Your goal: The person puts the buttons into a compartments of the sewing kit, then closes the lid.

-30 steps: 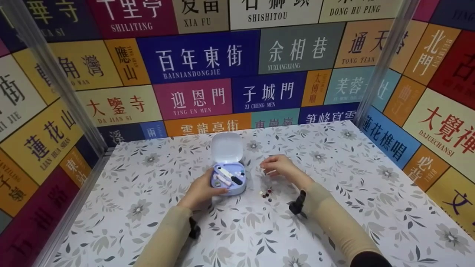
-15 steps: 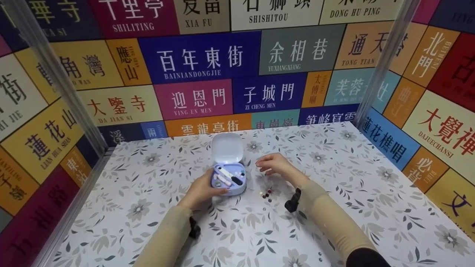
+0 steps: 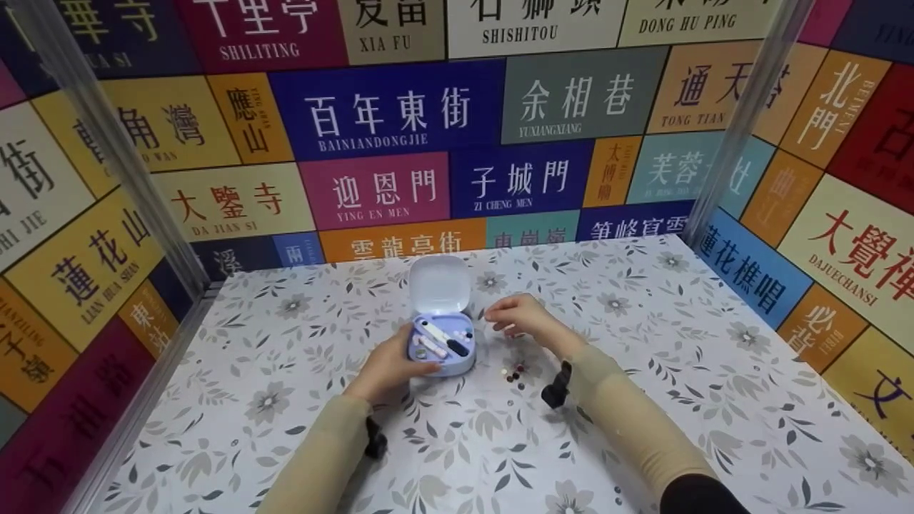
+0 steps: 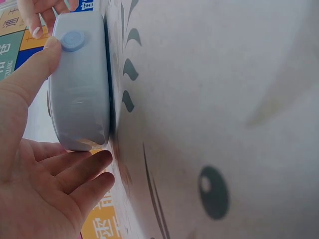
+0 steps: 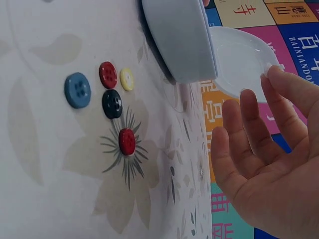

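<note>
Wall panels lettered SHILITING, XIA FU, SHISHITOU, BAINIANDONGJIE, YUXIANGXIANG

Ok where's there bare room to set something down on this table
Bare table left of the left arm and right of the right arm, out to the edges. Crowded: mid-table, where the left hand holds the open case, with loose buttons and the right hand close by.

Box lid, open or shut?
Open. In the head view the white lid stands raised behind the lilac box, leaving the contents exposed.
</note>
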A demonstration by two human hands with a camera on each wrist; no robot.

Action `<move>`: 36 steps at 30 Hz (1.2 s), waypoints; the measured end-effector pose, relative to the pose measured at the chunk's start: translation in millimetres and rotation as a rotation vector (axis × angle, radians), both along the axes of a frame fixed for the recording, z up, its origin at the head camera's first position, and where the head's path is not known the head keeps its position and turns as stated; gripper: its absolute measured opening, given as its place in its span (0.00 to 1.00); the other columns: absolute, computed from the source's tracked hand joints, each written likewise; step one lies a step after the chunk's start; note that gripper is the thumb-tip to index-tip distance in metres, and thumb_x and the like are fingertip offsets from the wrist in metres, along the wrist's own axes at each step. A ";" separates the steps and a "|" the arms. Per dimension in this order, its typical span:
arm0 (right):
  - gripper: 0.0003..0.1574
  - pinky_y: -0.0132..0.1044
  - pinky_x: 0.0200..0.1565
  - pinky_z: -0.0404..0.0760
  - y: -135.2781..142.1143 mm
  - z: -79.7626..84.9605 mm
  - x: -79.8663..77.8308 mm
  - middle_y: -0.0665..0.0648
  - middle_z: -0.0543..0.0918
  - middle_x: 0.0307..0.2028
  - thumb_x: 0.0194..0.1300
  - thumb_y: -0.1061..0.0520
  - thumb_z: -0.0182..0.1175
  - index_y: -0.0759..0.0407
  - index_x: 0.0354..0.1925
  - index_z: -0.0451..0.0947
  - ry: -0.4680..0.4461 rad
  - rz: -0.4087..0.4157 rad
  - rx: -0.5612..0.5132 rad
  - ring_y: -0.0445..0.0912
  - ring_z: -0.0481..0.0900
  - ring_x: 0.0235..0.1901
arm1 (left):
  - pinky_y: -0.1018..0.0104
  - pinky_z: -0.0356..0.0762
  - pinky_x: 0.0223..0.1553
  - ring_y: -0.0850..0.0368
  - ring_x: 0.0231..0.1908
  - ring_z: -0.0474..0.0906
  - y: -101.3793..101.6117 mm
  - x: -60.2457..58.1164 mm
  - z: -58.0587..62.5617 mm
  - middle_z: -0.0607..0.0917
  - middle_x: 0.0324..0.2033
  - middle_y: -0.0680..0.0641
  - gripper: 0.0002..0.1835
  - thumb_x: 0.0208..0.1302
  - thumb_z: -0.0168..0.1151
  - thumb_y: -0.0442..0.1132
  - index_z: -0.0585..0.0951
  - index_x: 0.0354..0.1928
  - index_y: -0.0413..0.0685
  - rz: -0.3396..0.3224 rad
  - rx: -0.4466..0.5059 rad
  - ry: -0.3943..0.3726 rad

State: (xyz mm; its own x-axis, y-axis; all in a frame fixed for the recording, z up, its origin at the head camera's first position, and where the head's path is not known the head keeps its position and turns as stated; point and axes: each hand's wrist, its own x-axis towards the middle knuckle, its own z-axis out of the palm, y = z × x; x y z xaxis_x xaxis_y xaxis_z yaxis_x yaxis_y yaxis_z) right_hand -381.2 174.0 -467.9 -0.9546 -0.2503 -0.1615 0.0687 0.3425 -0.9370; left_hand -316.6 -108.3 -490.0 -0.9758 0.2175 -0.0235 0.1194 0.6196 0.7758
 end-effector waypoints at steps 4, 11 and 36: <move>0.14 0.50 0.50 0.80 -4.5 -1.0 -1.2 0.56 0.86 0.41 0.61 0.53 0.67 0.61 0.42 0.84 0.003 -0.005 0.013 0.48 0.84 0.38 | 0.49 0.52 0.69 0.43 0.69 0.59 -0.5 -1.7 -0.2 0.63 0.71 0.42 0.60 0.44 0.77 0.58 0.55 0.75 0.48 -0.003 -0.011 -0.002; 0.14 0.50 0.49 0.80 -11.6 -3.3 -4.4 0.55 0.86 0.40 0.61 0.53 0.67 0.60 0.43 0.85 0.037 0.015 0.046 0.49 0.83 0.39 | 0.49 0.50 0.70 0.45 0.70 0.57 -0.5 -3.1 1.0 0.62 0.71 0.44 0.60 0.42 0.78 0.58 0.55 0.75 0.50 0.013 0.002 -0.023; 0.13 0.46 0.42 0.81 -33.8 -14.9 -7.0 0.51 0.86 0.34 0.58 0.55 0.69 0.60 0.40 0.86 0.109 -0.028 0.063 0.44 0.79 0.34 | 0.49 0.56 0.68 0.43 0.66 0.63 -1.9 -2.0 -0.6 0.67 0.68 0.41 0.59 0.44 0.76 0.59 0.56 0.75 0.47 -0.029 -0.027 0.032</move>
